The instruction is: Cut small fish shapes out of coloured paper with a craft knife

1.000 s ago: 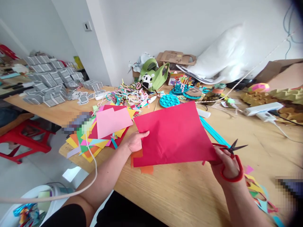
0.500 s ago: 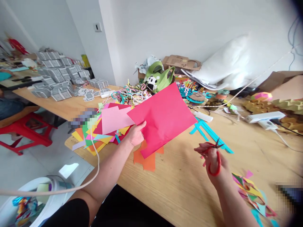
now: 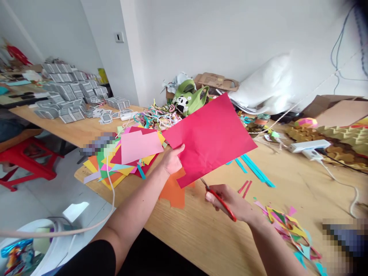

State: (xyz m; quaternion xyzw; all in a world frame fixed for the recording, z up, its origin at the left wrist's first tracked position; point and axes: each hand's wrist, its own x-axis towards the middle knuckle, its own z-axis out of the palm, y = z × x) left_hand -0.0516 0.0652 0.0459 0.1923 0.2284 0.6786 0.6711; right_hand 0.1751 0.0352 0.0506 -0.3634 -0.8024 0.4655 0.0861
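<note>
My left hand pinches the near left edge of a red sheet of paper and holds it tilted above the wooden table. My right hand grips red-handled scissors, whose blade tips touch the sheet's lower edge. An orange sheet lies on the table under the red one. Red strips and teal strips rest just beyond my right hand.
A pile of coloured paper lies left of my left hand. Paper scraps litter the table at right. At the back stand a green panda bag, cardboard boxes, a white pillow and grey folded boxes. A red stool stands at the left.
My right hand let go of the sheet's right corner and swung the scissors left to its lower edge. My left hand lifted and turned the red sheet.
</note>
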